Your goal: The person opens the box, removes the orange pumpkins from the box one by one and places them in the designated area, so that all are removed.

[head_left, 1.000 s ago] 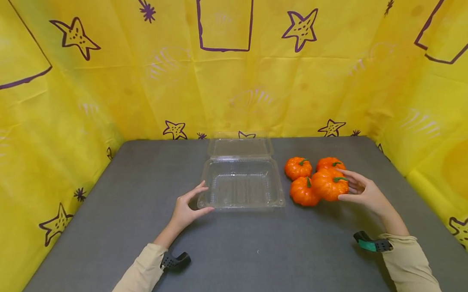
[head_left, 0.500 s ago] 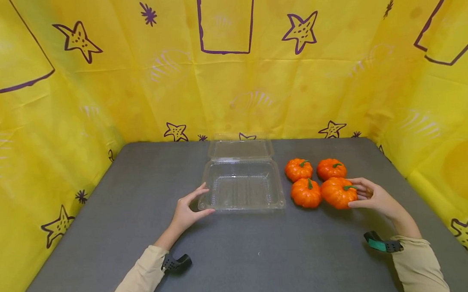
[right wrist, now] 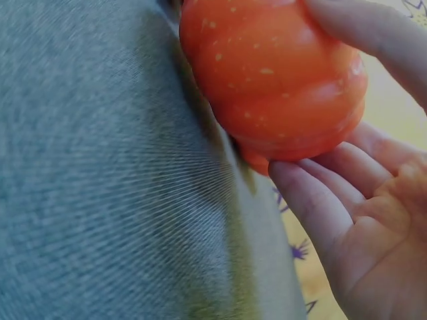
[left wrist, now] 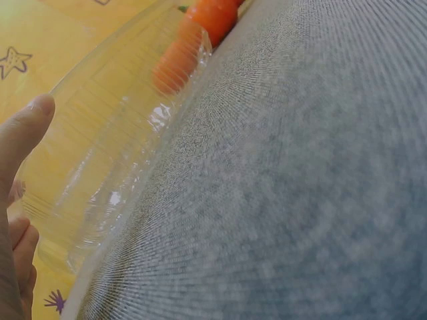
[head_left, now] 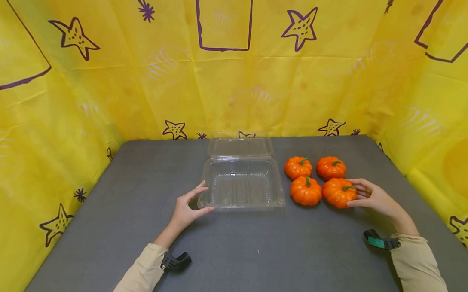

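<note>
A clear plastic clamshell container (head_left: 241, 188) lies open in the middle of the table, its lid (head_left: 239, 148) folded back. At its left front corner, my left hand (head_left: 185, 212) holds the rim between thumb and fingers; the left wrist view shows the thumb (left wrist: 30, 127) against the plastic wall. To the right, my right hand (head_left: 377, 199) grips an orange pumpkin (head_left: 338, 194) with a green stem from its right side. In the right wrist view, the thumb (right wrist: 353, 23) and fingers touch its surface. Three other small pumpkins stand close by: front left (head_left: 305, 191), back left (head_left: 298, 167) and back right (head_left: 331, 167).
The grey table (head_left: 253, 257) is bounded at the back and sides by yellow cloth (head_left: 232, 90) printed with purple starfish. Each wrist wears a black strap, the left strap (head_left: 176, 260) and the right strap (head_left: 380, 240).
The pumpkin in my right hand has moved right and toward me, from overlapping the other pumpkins to standing beside them, hand still on it. My left hand and the container have stayed in place.
</note>
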Demonstrator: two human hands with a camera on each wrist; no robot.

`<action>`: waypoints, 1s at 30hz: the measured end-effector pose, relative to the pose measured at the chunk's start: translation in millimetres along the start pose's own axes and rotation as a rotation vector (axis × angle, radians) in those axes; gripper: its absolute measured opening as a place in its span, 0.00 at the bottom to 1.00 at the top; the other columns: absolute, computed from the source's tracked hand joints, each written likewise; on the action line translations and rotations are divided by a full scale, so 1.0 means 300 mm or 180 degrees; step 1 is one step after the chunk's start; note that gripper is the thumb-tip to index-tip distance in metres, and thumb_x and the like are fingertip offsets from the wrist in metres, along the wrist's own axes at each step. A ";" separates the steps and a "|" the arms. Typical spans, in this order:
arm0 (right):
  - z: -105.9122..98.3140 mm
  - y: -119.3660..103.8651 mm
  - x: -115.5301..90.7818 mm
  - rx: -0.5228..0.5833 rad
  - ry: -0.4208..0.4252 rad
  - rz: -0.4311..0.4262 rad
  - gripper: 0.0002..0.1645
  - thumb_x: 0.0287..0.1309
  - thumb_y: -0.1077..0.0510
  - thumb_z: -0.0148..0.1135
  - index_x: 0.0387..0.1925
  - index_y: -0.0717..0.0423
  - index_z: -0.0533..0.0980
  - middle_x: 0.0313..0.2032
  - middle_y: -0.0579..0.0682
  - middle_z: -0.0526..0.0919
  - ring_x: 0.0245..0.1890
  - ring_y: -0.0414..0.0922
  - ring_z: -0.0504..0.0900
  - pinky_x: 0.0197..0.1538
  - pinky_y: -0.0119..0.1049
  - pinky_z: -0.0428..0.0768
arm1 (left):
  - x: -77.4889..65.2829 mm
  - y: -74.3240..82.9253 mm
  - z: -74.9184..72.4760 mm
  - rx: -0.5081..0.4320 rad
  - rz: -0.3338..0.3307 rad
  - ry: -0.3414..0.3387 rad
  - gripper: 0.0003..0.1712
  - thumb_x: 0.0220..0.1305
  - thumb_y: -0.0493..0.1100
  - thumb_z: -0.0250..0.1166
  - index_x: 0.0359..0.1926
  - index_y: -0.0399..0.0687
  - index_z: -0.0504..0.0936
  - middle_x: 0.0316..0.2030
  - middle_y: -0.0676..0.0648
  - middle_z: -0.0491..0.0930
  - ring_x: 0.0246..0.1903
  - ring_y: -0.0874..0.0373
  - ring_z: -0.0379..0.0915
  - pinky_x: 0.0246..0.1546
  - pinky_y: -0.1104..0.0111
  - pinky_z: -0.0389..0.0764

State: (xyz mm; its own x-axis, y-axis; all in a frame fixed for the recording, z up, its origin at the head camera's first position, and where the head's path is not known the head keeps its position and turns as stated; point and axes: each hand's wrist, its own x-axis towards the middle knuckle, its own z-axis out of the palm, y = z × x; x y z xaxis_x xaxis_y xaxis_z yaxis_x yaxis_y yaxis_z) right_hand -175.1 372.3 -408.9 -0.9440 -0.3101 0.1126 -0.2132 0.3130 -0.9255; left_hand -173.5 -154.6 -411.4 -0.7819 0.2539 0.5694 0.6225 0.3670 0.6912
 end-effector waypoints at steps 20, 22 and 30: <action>0.012 -0.018 0.002 -0.0390 0.0008 0.0283 0.37 0.50 0.68 0.61 0.58 0.78 0.55 0.53 0.61 0.68 0.44 0.24 0.69 0.43 0.19 0.68 | 0.005 -0.010 0.001 -0.0003 0.0118 0.0031 0.31 0.33 0.30 0.75 0.45 0.29 0.76 0.52 0.31 0.69 0.51 0.39 0.66 0.53 0.75 0.62; 0.012 -0.016 0.000 -0.0306 -0.0017 0.0265 0.37 0.51 0.69 0.61 0.58 0.79 0.54 0.52 0.52 0.69 0.44 0.24 0.69 0.43 0.19 0.69 | 0.004 -0.010 0.002 0.0016 0.0134 0.0040 0.31 0.33 0.30 0.75 0.45 0.30 0.76 0.51 0.31 0.69 0.51 0.39 0.66 0.53 0.75 0.62; 0.013 0.002 0.004 -0.0258 -0.0080 0.0188 0.40 0.51 0.68 0.60 0.61 0.75 0.50 0.57 0.60 0.62 0.47 0.23 0.65 0.46 0.18 0.65 | -0.007 -0.010 -0.004 -0.0005 0.0070 0.0007 0.32 0.35 0.30 0.74 0.47 0.29 0.75 0.52 0.31 0.69 0.52 0.40 0.65 0.53 0.73 0.62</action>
State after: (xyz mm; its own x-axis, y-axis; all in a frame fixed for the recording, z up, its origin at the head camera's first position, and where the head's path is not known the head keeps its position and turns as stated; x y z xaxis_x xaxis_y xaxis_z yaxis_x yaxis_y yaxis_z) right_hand -175.3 368.6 -410.7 -0.9492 -0.3110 0.0488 -0.1781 0.4026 -0.8979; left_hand -173.6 -157.3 -414.2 -0.7680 0.2600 0.5854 0.6396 0.3601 0.6792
